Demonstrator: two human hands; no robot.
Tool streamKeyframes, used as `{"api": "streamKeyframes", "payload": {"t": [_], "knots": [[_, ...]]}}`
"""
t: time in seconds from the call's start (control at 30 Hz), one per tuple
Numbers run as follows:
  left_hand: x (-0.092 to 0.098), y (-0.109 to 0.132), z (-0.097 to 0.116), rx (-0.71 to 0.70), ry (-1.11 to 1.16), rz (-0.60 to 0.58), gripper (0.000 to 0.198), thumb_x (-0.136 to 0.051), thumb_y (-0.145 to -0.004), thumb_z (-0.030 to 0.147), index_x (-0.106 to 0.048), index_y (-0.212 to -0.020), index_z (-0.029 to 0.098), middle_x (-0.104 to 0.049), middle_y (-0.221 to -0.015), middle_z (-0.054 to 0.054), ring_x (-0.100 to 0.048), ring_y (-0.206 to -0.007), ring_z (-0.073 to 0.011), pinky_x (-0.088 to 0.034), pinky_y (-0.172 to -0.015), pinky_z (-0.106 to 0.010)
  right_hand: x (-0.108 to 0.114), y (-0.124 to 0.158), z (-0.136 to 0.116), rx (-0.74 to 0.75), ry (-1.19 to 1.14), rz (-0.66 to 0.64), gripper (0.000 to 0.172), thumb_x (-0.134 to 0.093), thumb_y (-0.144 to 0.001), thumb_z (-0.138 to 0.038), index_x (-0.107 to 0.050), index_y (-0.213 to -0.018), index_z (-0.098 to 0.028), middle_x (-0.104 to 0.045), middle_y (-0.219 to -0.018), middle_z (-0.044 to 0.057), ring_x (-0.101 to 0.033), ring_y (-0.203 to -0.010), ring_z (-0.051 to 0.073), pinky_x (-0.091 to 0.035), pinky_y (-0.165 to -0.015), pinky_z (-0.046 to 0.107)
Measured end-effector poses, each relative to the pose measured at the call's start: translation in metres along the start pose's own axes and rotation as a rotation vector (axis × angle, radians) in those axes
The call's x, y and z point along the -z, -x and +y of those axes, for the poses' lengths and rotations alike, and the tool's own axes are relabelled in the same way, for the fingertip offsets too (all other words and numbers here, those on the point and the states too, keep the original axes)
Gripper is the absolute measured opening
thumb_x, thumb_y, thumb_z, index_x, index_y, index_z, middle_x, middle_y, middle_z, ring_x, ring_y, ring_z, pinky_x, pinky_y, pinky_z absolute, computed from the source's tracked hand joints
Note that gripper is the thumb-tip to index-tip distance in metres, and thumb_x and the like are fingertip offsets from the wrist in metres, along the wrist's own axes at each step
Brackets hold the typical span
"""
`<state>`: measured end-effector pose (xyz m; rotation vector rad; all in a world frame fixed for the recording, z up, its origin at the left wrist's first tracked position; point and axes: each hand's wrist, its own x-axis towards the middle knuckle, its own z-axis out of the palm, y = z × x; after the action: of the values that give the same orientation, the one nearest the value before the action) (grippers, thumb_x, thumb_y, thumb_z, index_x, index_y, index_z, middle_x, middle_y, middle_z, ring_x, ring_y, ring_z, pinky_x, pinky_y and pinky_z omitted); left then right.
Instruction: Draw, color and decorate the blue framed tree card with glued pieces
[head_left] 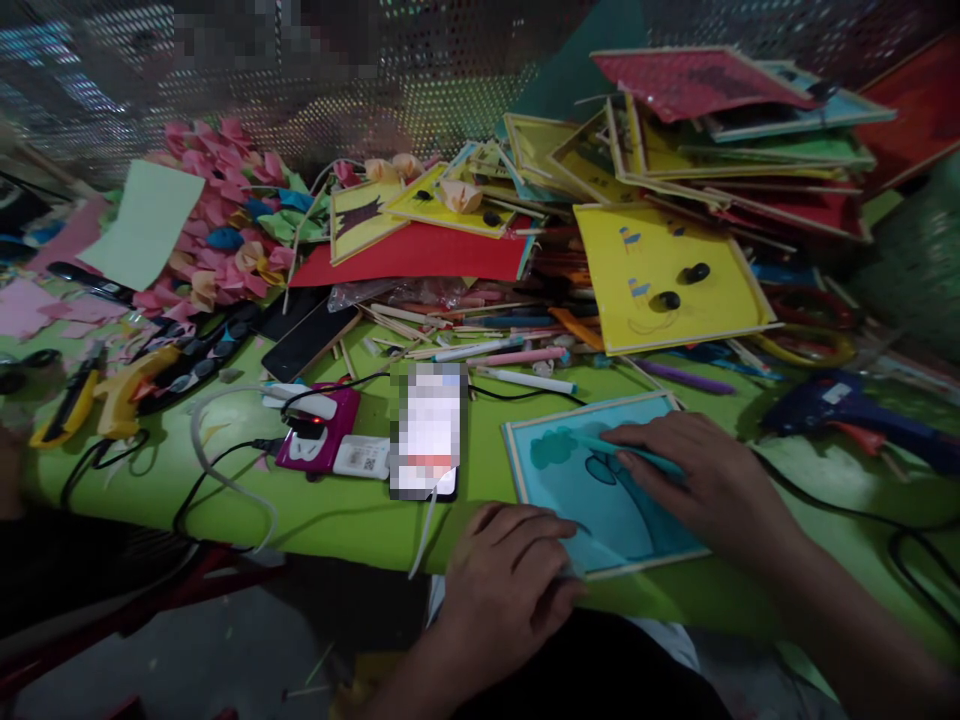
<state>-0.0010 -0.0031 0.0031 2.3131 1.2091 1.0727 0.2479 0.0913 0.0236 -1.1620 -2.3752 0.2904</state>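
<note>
A blue sheet framed with thin wooden sticks, a picture (555, 490), lies at the table's front edge. It bears a dark green cloud-like patch and drawn dark outlines. My right hand (697, 475) is closed around a teal marker (652, 455), its tip close to the green patch. At the picture's lower left corner is my left hand (514, 565), fingers curled together. Something pale shows by its fingertips, but I cannot make out what it is.
Left of the picture are a lit phone (427, 430) and a purple power strip (319, 430) with cables. A blue glue gun (847, 415) lies right. Behind are loose markers (525, 380), a yellow framed picture (667, 280) and piled frames (720, 130).
</note>
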Motion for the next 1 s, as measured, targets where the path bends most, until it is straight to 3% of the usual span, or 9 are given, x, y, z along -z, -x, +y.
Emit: {"api": "streamKeyframes", "payload": {"t": [1.0], "knots": [[-0.0013,0.0001,-0.0007,-0.001,-0.006,0.015,0.02,-0.051,-0.103,0.034,-0.062,-0.092,0.02,-0.08,-0.107,-0.002,-0.071,-0.101,-0.0181,-0.048,-0.086,-0.035,0.0005,0.0007,0.0009,-0.001,-0.016,0.068,0.018,-0.058,-0.101,-0.026,-0.072,-0.111,-0.027,-0.078,-0.099,0.002,-0.071,-0.085,0.026,-0.05,-0.082,0.042]]}}
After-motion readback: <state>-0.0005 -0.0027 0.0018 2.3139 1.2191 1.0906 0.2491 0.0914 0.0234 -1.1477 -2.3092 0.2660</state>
